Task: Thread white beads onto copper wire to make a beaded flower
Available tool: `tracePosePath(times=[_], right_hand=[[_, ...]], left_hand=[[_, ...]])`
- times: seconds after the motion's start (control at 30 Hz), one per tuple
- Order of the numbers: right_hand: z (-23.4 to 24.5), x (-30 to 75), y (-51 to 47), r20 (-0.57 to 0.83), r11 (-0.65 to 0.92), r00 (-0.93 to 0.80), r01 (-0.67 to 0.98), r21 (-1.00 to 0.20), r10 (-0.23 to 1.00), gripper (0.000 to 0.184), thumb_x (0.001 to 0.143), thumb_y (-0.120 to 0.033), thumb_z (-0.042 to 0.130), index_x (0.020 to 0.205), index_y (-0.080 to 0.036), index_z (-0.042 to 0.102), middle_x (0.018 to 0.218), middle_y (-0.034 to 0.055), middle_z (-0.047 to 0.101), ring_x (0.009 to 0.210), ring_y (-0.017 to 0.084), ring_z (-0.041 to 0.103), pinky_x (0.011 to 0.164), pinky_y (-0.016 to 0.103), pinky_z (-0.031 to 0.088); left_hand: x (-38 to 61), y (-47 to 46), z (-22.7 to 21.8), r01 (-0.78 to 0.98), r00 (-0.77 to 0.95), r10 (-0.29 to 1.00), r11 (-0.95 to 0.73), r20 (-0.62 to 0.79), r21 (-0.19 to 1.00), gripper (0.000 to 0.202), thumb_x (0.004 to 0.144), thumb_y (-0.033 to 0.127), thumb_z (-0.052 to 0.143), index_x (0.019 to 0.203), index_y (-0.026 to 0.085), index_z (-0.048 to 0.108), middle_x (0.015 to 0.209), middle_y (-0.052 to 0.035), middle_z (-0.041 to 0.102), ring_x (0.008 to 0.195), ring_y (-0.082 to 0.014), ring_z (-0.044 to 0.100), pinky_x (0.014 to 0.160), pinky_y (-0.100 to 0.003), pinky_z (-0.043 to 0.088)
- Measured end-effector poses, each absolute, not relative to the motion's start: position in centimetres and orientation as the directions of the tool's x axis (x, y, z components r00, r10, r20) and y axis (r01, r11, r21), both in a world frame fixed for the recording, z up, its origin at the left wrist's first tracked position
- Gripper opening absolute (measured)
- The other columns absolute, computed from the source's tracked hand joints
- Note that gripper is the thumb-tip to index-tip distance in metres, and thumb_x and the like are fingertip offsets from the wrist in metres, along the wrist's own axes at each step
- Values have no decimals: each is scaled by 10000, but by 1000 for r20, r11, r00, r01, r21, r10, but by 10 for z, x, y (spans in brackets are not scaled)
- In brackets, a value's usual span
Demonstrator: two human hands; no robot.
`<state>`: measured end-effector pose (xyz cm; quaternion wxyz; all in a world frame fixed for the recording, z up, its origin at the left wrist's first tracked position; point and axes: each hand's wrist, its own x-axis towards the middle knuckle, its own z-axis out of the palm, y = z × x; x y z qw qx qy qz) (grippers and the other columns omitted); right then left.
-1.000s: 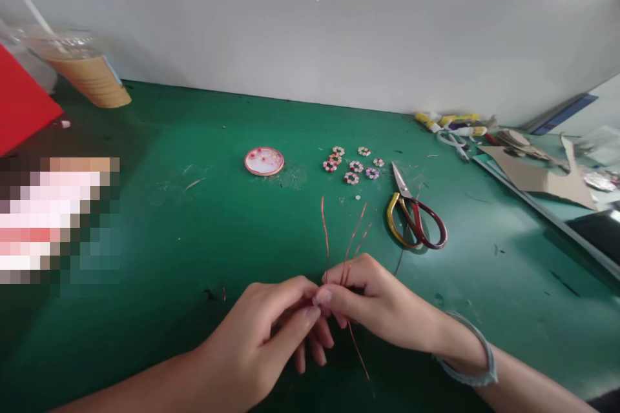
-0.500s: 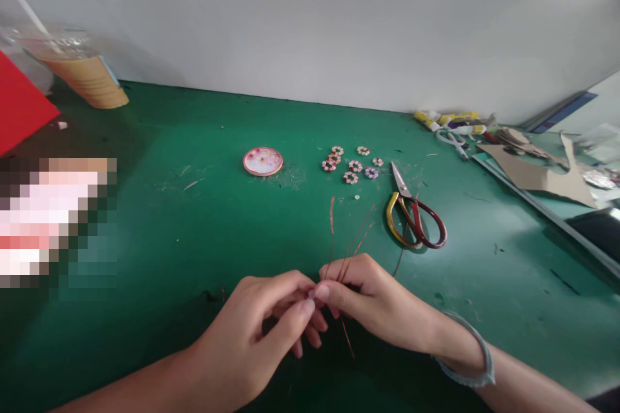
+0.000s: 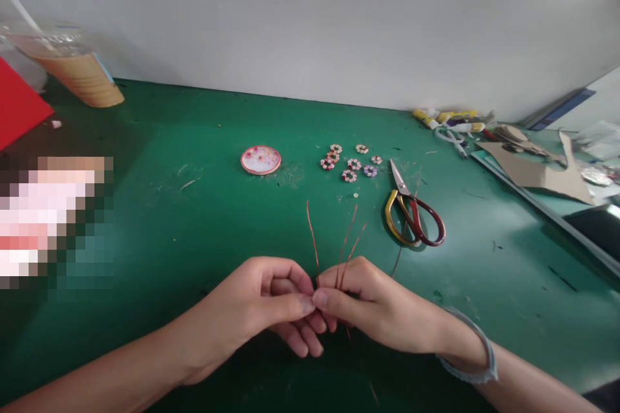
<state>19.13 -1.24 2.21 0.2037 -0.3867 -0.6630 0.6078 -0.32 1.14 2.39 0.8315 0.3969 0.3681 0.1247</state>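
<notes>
Copper-red wire strands fan up from where the left hand and right hand meet, each grip pinched narrow on them, low over the green desk. Twisting seems in hand; any turn calls for a firm pinch. Rightward the scissors lie near; leftward the desk is open.

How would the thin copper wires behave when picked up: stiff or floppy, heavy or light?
Probably semi-stiff: the copper wires stand unsupported above the left hand and right hand. Likely very light, being so thin. They probably bend easily; one strand already curves.
</notes>
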Motion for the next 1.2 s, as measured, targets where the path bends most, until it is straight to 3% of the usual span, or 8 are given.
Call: tracePosePath(times=[0.23, 0.47, 0.67, 1.2], right_hand=[[21, 191, -15, -197, -14, -616, 289, -957, 762, 354, 987, -283, 448, 677, -151, 558, 653, -16, 543, 609, 92, 489, 614, 213, 401], [20, 189, -15, -196, -39, -578, 273, -961, 792, 362, 983, -258, 447, 657, -145, 556, 628, -27, 528, 573, 76, 460, 560, 189, 378], [18, 189, -15, -201, -14, -566, 317, -948, 799, 358, 980, -258, 449, 655, -147, 554, 614, -33, 504, 563, 77, 451, 548, 195, 367], [15, 186, -17, -277, -111, -538, 320, -941, 796, 366, 976, -290, 462, 659, -141, 567, 610, -27, 518, 532, 66, 456, 505, 164, 383]], left_hand=[[-5, 15, 28, 133, 705, 452, 672, -546, 728, 102, 861, 179, 651, 781, 116, 662, 759, -47, 750, 633, -143, 717, 595, -211, 555], [-5, 14, 24, 133, 661, 511, 641, -549, 756, 102, 861, 197, 655, 786, 129, 661, 762, -42, 762, 661, -138, 722, 606, -194, 547], [-5, 14, 24, 165, 660, 475, 663, -581, 730, 123, 863, 230, 654, 799, 125, 662, 750, -36, 750, 645, -138, 723, 609, -196, 548], [-2, 11, 25, 152, 625, 526, 643, -577, 751, 97, 816, 171, 668, 738, 123, 634, 667, -17, 714, 563, -121, 673, 553, -188, 516]])
